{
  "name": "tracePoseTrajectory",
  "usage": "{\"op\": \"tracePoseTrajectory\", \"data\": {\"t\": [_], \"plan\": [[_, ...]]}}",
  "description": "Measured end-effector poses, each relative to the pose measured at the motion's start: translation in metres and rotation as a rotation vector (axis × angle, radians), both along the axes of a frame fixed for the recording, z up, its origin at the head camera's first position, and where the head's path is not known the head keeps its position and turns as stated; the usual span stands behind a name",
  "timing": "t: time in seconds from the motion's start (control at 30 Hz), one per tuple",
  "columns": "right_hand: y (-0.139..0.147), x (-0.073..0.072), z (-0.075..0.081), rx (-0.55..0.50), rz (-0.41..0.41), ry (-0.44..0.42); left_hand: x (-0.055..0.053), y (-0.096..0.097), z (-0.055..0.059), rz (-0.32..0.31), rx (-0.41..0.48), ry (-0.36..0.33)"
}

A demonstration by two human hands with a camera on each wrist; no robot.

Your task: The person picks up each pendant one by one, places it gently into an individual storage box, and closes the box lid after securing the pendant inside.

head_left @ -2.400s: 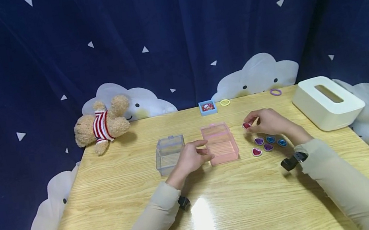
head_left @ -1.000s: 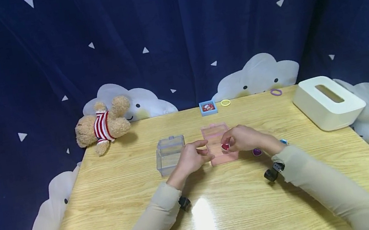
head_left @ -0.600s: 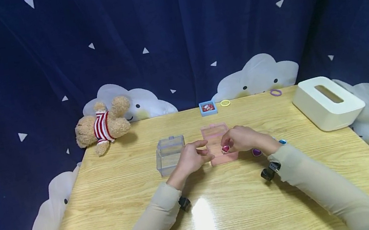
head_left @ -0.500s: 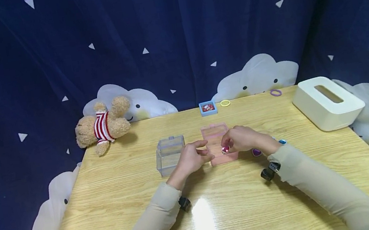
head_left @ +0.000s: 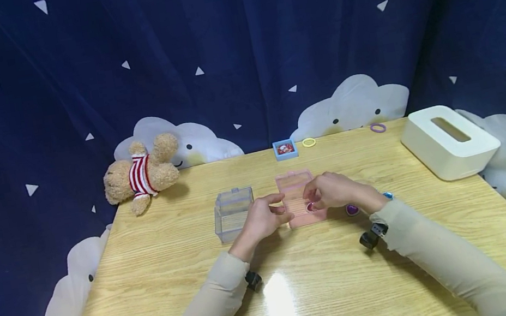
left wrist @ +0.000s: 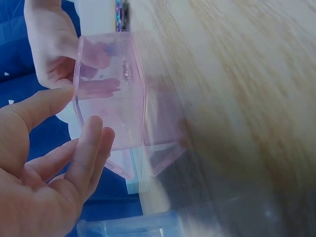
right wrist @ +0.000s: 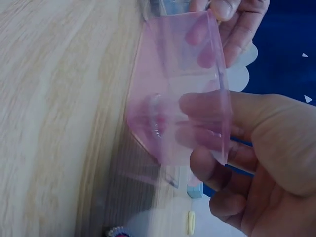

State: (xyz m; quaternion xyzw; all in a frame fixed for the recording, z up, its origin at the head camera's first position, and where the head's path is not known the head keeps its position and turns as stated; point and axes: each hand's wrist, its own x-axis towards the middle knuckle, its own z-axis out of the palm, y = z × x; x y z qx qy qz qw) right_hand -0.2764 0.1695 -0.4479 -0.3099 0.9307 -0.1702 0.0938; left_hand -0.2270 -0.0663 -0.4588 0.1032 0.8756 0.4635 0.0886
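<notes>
My left hand [head_left: 262, 216] is beside the left wall of a pink see-through box [head_left: 308, 219] with a raised lid. In the left wrist view its thumb [left wrist: 59, 96] touches the rim and its fingers [left wrist: 91, 136] lie loosely along the outside. My right hand [head_left: 334, 189] reaches over the right rim, its thumb and fingertips inside the box and spread apart. Below them a red heart gem [head_left: 311, 207] with a beaded edge sits low in the box; in the right wrist view the gem [right wrist: 157, 117] stands apart from the fingertips.
Left of my left hand stands a clear bluish box [head_left: 234, 224], its lid up. Purple [head_left: 352, 209] and blue gems [head_left: 388, 195] lie partly under my right arm. Farther off are a teddy bear [head_left: 140, 176], a small blue frame [head_left: 286, 155], two rings and a tissue box [head_left: 450, 149].
My right hand carried the red heart gem from the right of the pink box into it, lowered it and let it go. My left hand has stayed in place.
</notes>
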Motion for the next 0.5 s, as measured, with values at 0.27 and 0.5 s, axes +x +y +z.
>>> {"op": "tracePoseTrajectory", "data": {"t": [0.27,0.5], "plan": [[0.013,-0.003,0.008,-0.184,0.005,-0.007,0.0,0.001,0.0,0.004,-0.004,0.008],[0.033,-0.007,0.016,-0.285,-0.076,-0.011,0.0,0.001,-0.001,0.004,-0.009,0.011]]}}
